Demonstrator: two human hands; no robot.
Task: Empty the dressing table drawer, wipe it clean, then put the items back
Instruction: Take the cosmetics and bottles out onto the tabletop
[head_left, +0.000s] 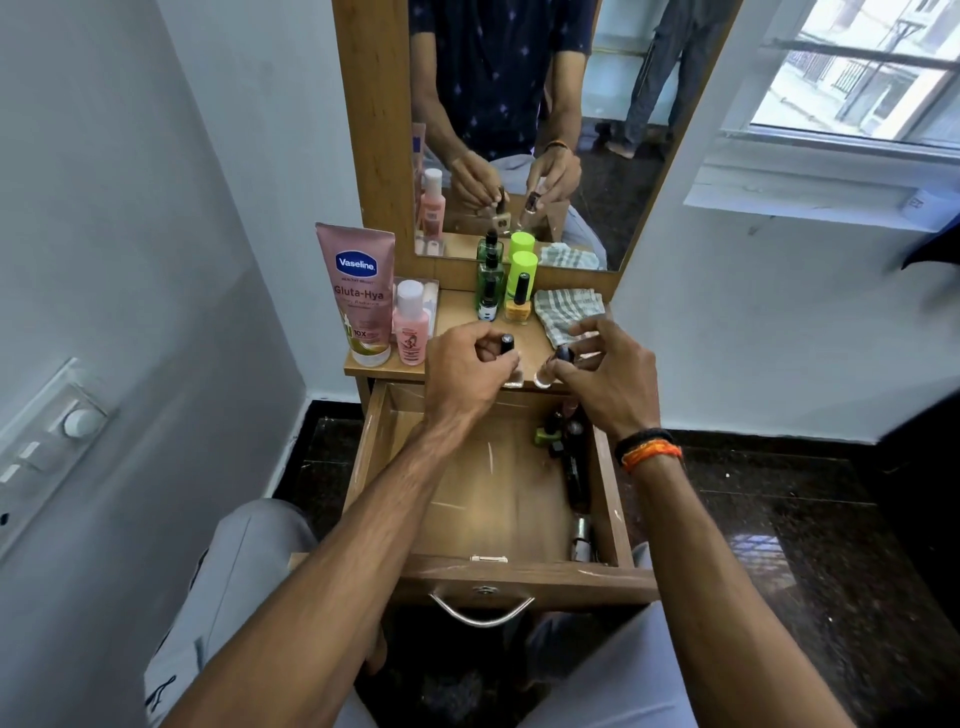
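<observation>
The wooden drawer (498, 569) is pulled out below the dressing table top (457, 312). My left hand (467, 369) pinches the black cap of a small clear nail polish bottle (511, 364) standing at the top's front edge. Just to the right, my right hand (608, 374) holds a second small clear bottle (553, 366) by its dark cap. Several small bottles (563, 436) and a dark tube (576, 480) lie along the drawer's right side. A checked cloth (563, 309) sits folded on the top at the right.
On the top stand a pink Vaseline tube (358, 293), a small pink bottle (411, 325), a green glass bottle (488, 286), a lime-capped bottle (523, 270) and an orange nail polish (519, 301). A mirror (519, 130) rises behind. A wall is at left, dark floor all around.
</observation>
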